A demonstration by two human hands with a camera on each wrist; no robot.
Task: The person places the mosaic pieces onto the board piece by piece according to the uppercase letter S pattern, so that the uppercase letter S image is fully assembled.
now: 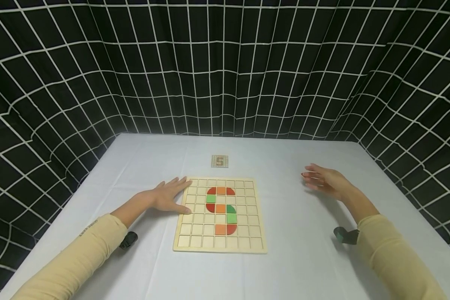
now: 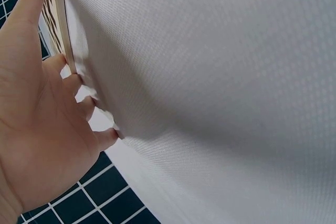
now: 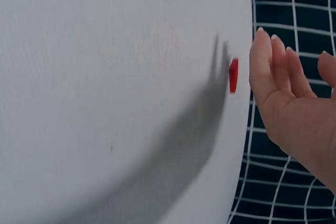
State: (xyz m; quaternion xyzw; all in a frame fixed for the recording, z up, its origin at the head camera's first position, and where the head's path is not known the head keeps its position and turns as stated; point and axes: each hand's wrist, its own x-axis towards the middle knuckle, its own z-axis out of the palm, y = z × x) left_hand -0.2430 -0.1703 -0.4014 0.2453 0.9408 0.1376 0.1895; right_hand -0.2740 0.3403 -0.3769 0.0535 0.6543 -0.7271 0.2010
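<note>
A wooden grid board (image 1: 247, 241) lies on the white table with red, orange and green tiles (image 1: 221, 208) set in its squares in an S-like shape. Some tiles have a rounded corner, others are square. My left hand (image 1: 168, 196) rests spread at the board's left edge, thumb and fingertips on its border. In the left wrist view the thumb and fingers of that hand (image 2: 50, 114) lie along the edge. Off to the right, my right hand (image 1: 328, 181) hovers with loosely bent fingers and nothing in them. Beside it in the right wrist view, a red piece (image 3: 233, 76) sits on the cloth.
Behind the board lies a small card (image 1: 219, 161) printed with a grid and an S figure. Dark wrist devices (image 1: 129, 240) show under both sleeves. A black curtain (image 1: 225, 62) with white grid lines surrounds the table's back and sides.
</note>
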